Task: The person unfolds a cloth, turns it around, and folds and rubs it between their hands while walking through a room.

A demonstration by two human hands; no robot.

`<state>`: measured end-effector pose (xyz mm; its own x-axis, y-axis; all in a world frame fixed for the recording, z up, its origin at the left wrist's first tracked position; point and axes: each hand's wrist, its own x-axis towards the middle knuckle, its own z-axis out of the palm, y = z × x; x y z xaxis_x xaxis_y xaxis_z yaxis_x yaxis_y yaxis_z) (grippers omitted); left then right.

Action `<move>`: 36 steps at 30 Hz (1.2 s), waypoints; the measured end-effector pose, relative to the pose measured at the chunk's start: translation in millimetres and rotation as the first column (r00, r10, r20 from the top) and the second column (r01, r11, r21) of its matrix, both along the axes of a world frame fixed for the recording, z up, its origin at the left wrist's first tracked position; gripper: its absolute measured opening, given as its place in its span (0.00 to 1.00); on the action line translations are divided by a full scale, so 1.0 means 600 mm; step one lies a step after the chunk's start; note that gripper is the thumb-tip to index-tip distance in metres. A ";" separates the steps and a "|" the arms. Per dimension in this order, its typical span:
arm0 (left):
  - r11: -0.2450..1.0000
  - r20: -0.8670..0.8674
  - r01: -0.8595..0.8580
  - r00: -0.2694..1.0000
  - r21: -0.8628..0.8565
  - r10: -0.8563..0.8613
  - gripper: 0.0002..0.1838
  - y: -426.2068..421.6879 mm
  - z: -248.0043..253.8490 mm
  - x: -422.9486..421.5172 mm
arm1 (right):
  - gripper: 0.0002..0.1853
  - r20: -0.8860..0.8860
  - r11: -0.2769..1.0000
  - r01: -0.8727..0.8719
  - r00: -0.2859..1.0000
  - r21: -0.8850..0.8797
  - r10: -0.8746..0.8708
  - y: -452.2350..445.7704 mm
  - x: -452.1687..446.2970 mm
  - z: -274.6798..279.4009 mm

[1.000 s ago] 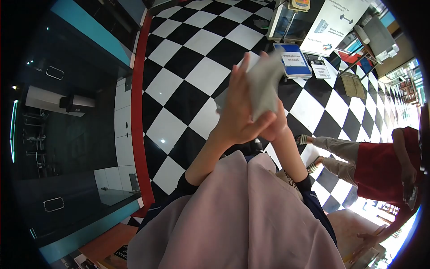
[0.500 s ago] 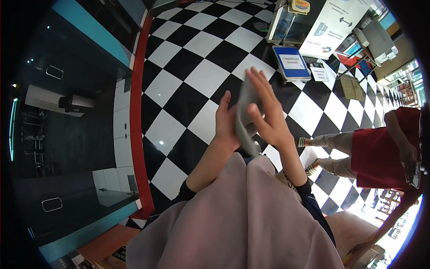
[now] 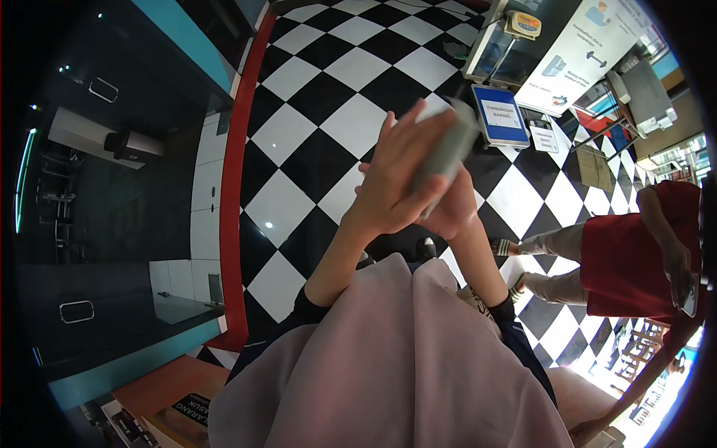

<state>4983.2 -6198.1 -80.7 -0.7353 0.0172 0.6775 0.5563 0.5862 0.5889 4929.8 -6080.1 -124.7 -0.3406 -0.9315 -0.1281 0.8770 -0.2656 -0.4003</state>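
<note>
A soft grey sheet that looks like a cloth [image 3: 452, 145], smeared by motion, is caught at my left hand [image 3: 396, 172], between its thumb and fingers. That hand lies over the front, back upward, closed on the cloth. Below and behind it is my right hand [image 3: 454, 205], its palm toward the left hand and against the cloth's lower part. Most of its fingers are hidden; fingertips that appear to be its own stick out, stretched, past the left hand's far side. Both hands are raised in front of my body.
A blue platform scale [image 3: 500, 138] with a paper label stands on the checkered floor [image 3: 328, 201], by a sign banner [image 3: 582, 63]. At right, a person in a red top [image 3: 624, 269] holds a phone. Dark glass doors [image 3: 119, 216] line the left side. An orange box [image 3: 168, 388] is at lower left.
My left hand has turned over and crossed to the right, above my right hand. The cloth has moved up and right with it. The view has shifted slightly.
</note>
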 end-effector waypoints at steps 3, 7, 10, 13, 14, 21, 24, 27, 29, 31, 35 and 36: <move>1.000 0.088 0.018 0.996 0.019 -0.020 0.30 -0.008 -0.008 0.016 | 0.39 0.079 0.841 0.297 0.953 -0.453 -0.294 0.009 0.004 -0.043; 0.796 0.205 -0.108 0.979 0.595 -0.020 0.30 0.006 -0.050 0.040 | 0.30 -0.417 0.835 0.516 0.728 -0.188 -0.544 -0.012 -0.005 0.024; 0.118 0.248 -0.221 0.919 0.968 -0.307 0.32 0.000 -0.068 0.059 | 0.32 -0.918 0.628 0.753 0.083 -0.197 -0.387 -0.031 0.017 0.063; -0.598 -0.425 -0.110 0.604 0.794 -0.674 0.30 -0.021 -0.092 0.069 | 0.32 -0.962 0.822 0.519 -0.248 -0.234 -0.117 -0.028 0.030 0.077; -0.598 -0.424 -0.109 0.606 0.794 -0.673 0.30 -0.022 -0.092 0.070 | 0.31 -0.947 0.846 0.498 -0.321 -0.189 -0.023 -0.031 0.034 0.074; -0.316 -0.169 0.027 0.887 0.948 -0.430 0.34 -0.040 -0.056 0.066 | 0.35 -0.981 0.808 0.582 0.086 -0.092 -0.174 -0.029 0.028 0.064; 0.028 -0.104 0.111 0.977 0.993 -0.184 0.36 -0.039 -0.033 0.047 | 0.40 -0.772 0.846 0.452 0.630 0.282 -0.079 -0.027 0.028 0.043; 0.568 -0.122 0.160 0.987 0.807 -0.104 0.36 -0.019 -0.014 0.026 | 0.42 -0.468 0.947 0.110 0.882 0.302 0.047 -0.022 0.032 0.033; 0.994 0.010 -0.100 0.995 -0.040 0.101 0.38 -0.015 -0.003 0.023 | 0.42 -0.228 0.997 0.043 0.973 0.069 -0.027 -0.012 0.029 -0.025; 0.998 0.057 -0.056 0.997 -0.013 0.057 0.35 0.003 -0.012 0.021 | 0.37 -0.234 0.979 0.163 0.954 -0.118 -0.187 0.001 0.033 0.006; 0.921 -0.046 -0.032 0.997 0.388 0.054 0.34 0.040 -0.032 0.029 | 0.30 -0.586 0.829 0.543 0.632 -0.132 -0.507 0.022 0.013 0.014; 0.921 -0.045 -0.032 0.998 0.387 0.054 0.34 0.052 -0.039 0.033 | 0.30 -0.585 0.829 0.543 0.632 -0.132 -0.507 0.021 0.009 0.031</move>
<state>5003.1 -6167.1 -103.8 -0.6916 -0.2847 0.6639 0.5728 0.3437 0.7441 4935.0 -6067.5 -106.2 -0.7920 -0.5696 0.2200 0.1893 -0.5715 -0.7985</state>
